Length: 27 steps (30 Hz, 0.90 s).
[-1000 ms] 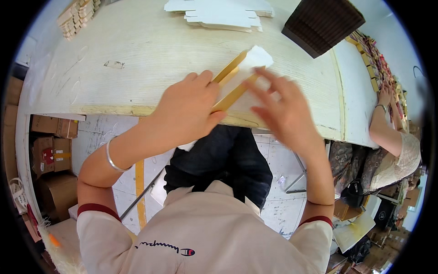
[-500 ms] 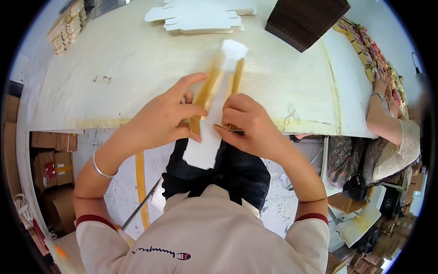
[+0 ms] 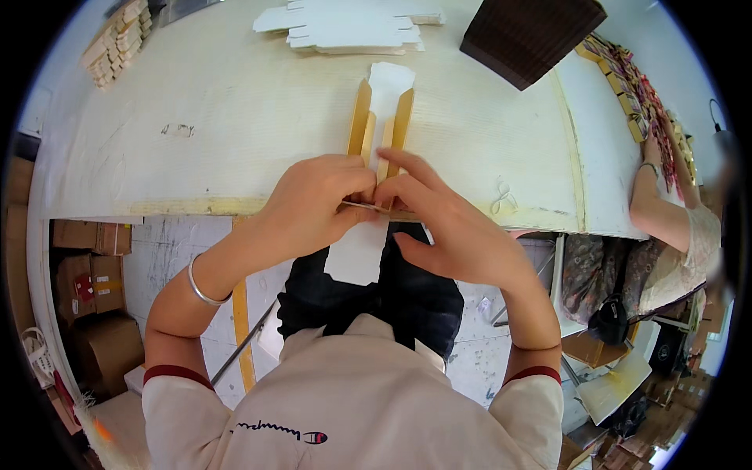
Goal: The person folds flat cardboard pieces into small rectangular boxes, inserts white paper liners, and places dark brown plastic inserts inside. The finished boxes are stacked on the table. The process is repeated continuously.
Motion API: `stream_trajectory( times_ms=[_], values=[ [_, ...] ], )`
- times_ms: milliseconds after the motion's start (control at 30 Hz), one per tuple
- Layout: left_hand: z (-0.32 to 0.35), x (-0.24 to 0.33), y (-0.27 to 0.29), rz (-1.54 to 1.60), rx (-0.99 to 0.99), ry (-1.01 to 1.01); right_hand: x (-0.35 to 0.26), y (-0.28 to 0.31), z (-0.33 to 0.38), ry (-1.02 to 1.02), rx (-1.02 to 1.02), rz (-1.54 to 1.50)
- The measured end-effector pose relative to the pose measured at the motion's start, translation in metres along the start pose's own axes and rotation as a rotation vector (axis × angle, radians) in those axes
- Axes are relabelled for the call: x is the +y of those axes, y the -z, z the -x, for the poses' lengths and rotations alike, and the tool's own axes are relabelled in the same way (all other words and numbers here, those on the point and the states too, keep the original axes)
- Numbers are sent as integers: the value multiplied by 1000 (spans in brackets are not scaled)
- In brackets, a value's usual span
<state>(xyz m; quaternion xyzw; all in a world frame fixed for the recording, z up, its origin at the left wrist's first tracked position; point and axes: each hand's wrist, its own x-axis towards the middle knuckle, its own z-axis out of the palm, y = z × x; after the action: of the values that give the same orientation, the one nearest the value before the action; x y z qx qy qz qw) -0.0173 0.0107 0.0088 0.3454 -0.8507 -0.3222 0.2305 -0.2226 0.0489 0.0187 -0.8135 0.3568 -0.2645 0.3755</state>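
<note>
A long, narrow, partly folded cardboard box (image 3: 382, 102) lies across the table's near edge, white within, its gold side walls standing up. Its near white flap (image 3: 352, 254) reaches out over my lap. Over the near left part of the box, my left hand (image 3: 317, 196) is closed, its thumb and fingers pinching the folded edge there. My right hand (image 3: 442, 215) bears on the right wall, with bent fingers reaching over it and touching close to the left fingertips. The right thumb is held apart, below the box. Both hands hide the fold between them.
A stack of flat white box blanks (image 3: 352, 31) lies at the table's far side. A dark brown block-like stack (image 3: 529, 39) stands right of it, small pale boxes (image 3: 117, 47) far left. A thin white loop (image 3: 504, 200) lies near the right edge. Another person's arm (image 3: 654, 184) reaches in at right.
My left hand has moved right and closed at the box's near end. The right fingers have stretched out over the right wall. Both gold walls now stand more upright.
</note>
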Motion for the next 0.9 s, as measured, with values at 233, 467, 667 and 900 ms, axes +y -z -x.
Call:
stream_trajectory(
  times_ms=[233,467,667,900],
  values=[
    [-5,6,14,212,-209,226,8,-33,22,229,282,455],
    [-3,0,24,488,-333,225,15,-40,6,31,491,-197],
    [8,-14,-11,647,121,73,15,-45,7,108,483,197],
    [15,6,-12,91,214,-36,13,-47,-3,193,504,639]
  ],
)
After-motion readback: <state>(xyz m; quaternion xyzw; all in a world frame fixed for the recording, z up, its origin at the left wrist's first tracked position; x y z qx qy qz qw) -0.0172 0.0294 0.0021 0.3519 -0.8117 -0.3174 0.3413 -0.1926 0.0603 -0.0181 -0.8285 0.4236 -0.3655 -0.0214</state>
